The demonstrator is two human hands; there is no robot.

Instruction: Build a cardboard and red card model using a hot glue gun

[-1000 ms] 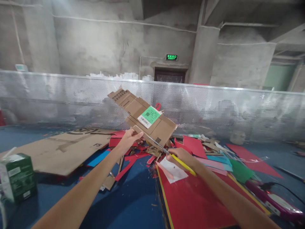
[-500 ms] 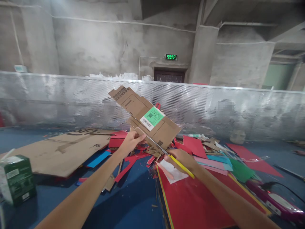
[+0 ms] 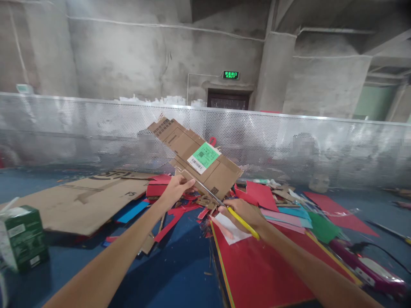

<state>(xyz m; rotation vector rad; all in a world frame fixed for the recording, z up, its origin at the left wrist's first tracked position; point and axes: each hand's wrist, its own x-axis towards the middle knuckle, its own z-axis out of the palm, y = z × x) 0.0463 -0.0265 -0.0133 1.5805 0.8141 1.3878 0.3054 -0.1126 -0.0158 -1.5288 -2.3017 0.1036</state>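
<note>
My left hand (image 3: 177, 188) pinches the lower left edge of a brown cardboard piece (image 3: 224, 174), thumb on top. The cardboard is held up at a slant and carries a green and white label (image 3: 204, 157). My right hand (image 3: 245, 213) is closed round the yellow handle of a pair of scissors (image 3: 243, 222). Their metal blades lie along the cardboard's lower edge, pointing up and left toward my left thumb. How far the blades are apart cannot be made out. Below the cardboard lies a heap of red and brown scraps (image 3: 205, 203).
A large cardboard sheet (image 3: 80, 205) lies at left, behind a green box (image 3: 24, 239). Red card (image 3: 266, 269) covers the near right, with a white paper (image 3: 236, 233) on it. Coloured sheets, a purple device (image 3: 369, 265) and a perforated metal screen (image 3: 272, 149) surround the workspace.
The cardboard and both hands have shifted slightly, with the cardboard a little further right than a second ago. The scissors' yellow handle has swung slightly left. Both grips remain the same.
</note>
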